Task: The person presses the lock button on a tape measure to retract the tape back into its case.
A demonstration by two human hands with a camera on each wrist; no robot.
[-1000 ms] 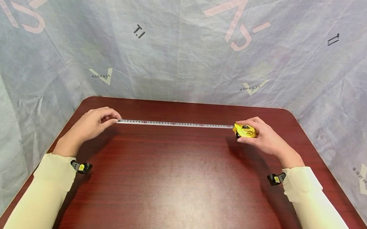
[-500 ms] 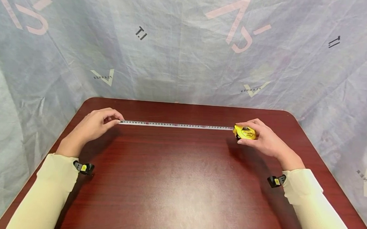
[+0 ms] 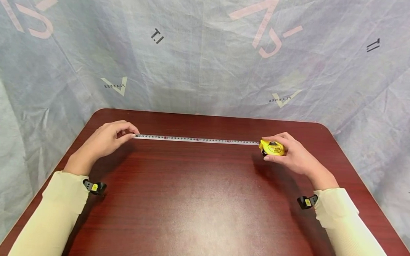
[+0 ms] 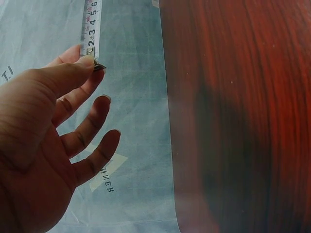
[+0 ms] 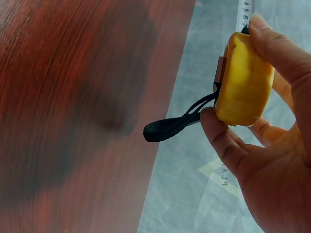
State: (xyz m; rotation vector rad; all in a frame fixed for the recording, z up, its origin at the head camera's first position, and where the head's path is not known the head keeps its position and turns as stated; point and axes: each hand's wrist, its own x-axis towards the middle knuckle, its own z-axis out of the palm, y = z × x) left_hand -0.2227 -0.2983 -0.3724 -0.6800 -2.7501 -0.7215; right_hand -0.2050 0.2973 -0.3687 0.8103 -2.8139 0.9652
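Note:
A yellow tape measure [image 3: 272, 147] is held in my right hand [image 3: 296, 155], thumb near its blade mouth and fingers around the case. Its white numbered blade [image 3: 197, 140] stretches straight across to my left hand [image 3: 104, 141]. There the thumb and index finger pinch the metal end hook [image 4: 100, 66], while the other fingers spread loosely in the left wrist view. From the case hangs a black wrist strap [image 5: 165, 129], seen in the right wrist view. Both hands hold the tape above the table, and their shadows fall below.
The dark red wooden table [image 3: 202, 189] has rounded far corners. A grey printed cloth [image 3: 201, 59] hangs behind and on both sides of it. Small black cameras [image 3: 96, 187] sit at both cream sleeve cuffs.
My left hand has shifted slightly right with the blade's end, and my right hand has stayed nearly in place. The exposed blade is a little shorter now.

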